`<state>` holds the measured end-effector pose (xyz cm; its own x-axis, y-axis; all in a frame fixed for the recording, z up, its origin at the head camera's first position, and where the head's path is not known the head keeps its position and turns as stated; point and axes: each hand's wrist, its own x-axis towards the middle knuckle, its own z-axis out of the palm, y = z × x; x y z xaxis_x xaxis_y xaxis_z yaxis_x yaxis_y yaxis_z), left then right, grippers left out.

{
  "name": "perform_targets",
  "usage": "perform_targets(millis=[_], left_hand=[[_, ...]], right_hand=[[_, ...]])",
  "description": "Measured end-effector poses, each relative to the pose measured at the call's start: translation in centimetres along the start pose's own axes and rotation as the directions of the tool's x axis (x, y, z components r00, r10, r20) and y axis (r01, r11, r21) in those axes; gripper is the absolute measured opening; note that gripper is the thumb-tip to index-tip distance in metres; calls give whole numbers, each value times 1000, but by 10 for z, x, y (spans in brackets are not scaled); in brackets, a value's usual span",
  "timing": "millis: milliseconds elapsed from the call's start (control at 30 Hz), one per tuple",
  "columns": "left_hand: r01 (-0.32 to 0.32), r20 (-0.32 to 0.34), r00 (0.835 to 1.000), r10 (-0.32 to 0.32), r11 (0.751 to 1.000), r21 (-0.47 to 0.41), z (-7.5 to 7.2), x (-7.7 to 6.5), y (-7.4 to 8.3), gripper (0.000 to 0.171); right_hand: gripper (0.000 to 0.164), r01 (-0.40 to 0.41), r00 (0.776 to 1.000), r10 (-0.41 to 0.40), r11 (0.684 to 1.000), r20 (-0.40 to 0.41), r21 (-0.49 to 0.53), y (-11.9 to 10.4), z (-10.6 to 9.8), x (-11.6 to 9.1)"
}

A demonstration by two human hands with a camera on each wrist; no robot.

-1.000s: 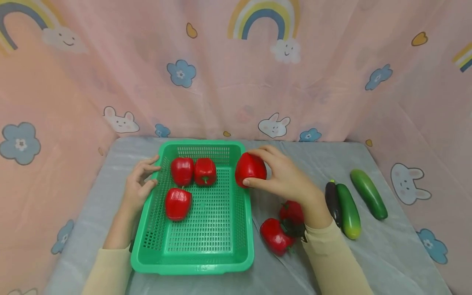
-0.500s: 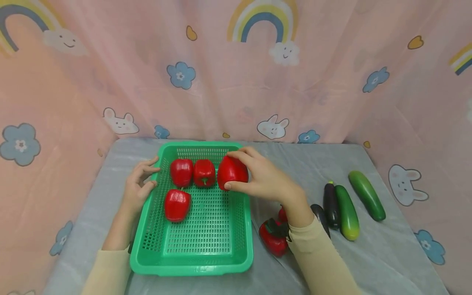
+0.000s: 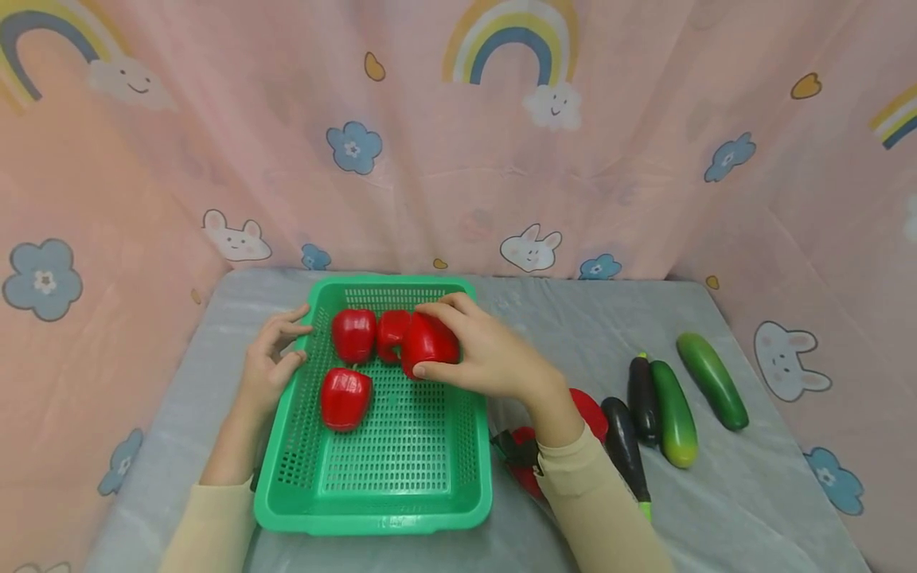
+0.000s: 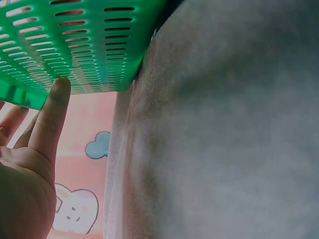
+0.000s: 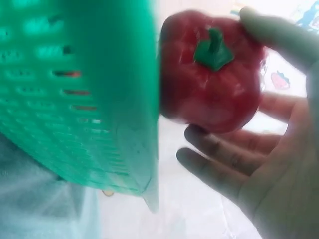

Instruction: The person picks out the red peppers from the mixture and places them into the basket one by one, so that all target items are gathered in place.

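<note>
My right hand (image 3: pixel 494 350) grips a red bell pepper (image 3: pixel 430 346) between thumb and fingers, over the back right of the green plastic basket (image 3: pixel 372 523). In the right wrist view the pepper's green stem (image 5: pixel 215 42) shows. Inside the basket sit three more red bell peppers: one (image 3: pixel 354 336) at back left, one (image 3: pixel 390 330) partly covered by the held pepper, and one (image 3: pixel 346 398) nearer the front. My left hand (image 3: pixel 265 366) touches the basket's left side; in the left wrist view its thumb (image 4: pixel 57 99) rests against the slotted outer wall.
Right of the basket, two red bell peppers (image 3: pixel 589 412) lie partly hidden by my right wrist. Farther right are two dark eggplants (image 3: pixel 643 398) and two green cucumbers (image 3: pixel 712 380) on the grey cloth (image 3: pixel 774 493). A pink patterned curtain (image 3: pixel 430 199) hangs behind.
My right hand has carried the bell pepper leftward, from over the basket's right rim to inside it, beside the back peppers. The left hand has stayed in place.
</note>
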<state>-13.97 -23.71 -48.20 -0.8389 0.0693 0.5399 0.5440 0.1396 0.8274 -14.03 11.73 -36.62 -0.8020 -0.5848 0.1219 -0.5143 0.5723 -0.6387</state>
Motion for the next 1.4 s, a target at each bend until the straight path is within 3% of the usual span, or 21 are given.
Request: perform_targets(millis=[733, 1400], left_hand=[[-2, 9, 1000, 2, 1000, 8, -1, 0, 0, 27], [-19, 13, 1000, 19, 1000, -2, 1, 1, 2, 27]], right_hand=[[77, 30, 999, -29, 999, 24, -39, -26, 0, 8], [80, 8, 998, -11, 999, 56, 53, -35, 28, 24]])
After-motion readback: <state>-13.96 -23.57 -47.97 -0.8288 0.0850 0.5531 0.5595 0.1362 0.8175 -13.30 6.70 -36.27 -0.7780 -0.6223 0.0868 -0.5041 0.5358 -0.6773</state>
